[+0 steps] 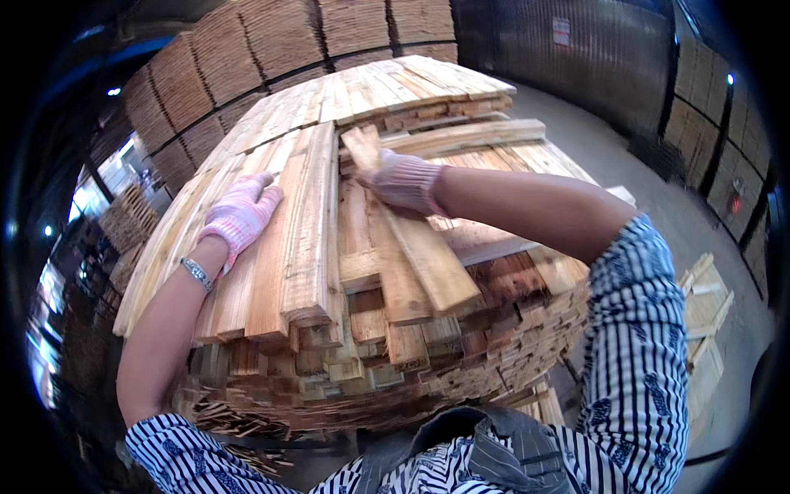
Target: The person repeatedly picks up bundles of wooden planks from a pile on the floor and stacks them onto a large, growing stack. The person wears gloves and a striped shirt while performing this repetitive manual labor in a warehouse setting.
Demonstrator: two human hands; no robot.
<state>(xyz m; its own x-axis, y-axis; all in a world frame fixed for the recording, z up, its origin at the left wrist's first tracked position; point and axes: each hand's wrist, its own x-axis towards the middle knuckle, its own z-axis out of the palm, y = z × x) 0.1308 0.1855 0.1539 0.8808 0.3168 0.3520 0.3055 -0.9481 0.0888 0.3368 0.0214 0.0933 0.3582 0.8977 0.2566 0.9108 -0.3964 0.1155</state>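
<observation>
My left hand (241, 214), in a pink and white knit glove, rests with fingers spread on the pale boards at the left of a large lumber stack (510, 346). My right hand (403, 183), gloved the same way, is closed around a loose wooden board (436, 267). That board lies at a slant, its near end pointing toward me, above other boards in a lower gap of the top layer. Between the hands, a raised row of boards (309, 222) runs lengthwise along the gap. The right hand's fingertips are partly hidden behind the board.
A single plank (485, 136) lies crosswise beyond my right hand. Tall bundles of stacked wood (280, 37) stand behind, with more bundles (699, 144) along the right. A pallet-like wooden frame (704, 321) is on the right, on the grey floor (568, 119). Board ends jut unevenly on the near side.
</observation>
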